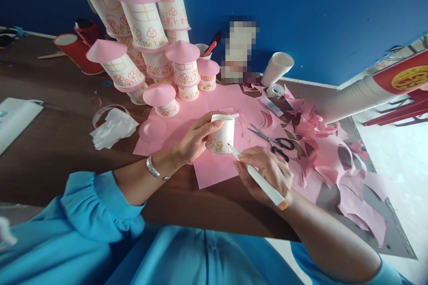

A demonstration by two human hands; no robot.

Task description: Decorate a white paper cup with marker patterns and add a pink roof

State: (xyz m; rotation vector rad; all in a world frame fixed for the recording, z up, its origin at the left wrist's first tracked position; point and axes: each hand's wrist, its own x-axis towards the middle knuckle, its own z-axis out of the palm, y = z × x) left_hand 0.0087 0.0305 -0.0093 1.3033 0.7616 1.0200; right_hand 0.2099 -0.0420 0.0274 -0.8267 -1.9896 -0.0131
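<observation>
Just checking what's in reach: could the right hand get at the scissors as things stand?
Probably yes: the scissors lie close beyond the right hand, nothing over them, though it may have to put down the pen.

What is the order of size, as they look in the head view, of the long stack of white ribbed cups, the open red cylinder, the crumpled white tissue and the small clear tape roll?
Long stack of white ribbed cups
Open red cylinder and crumpled white tissue: too alike to rank
Small clear tape roll
</observation>
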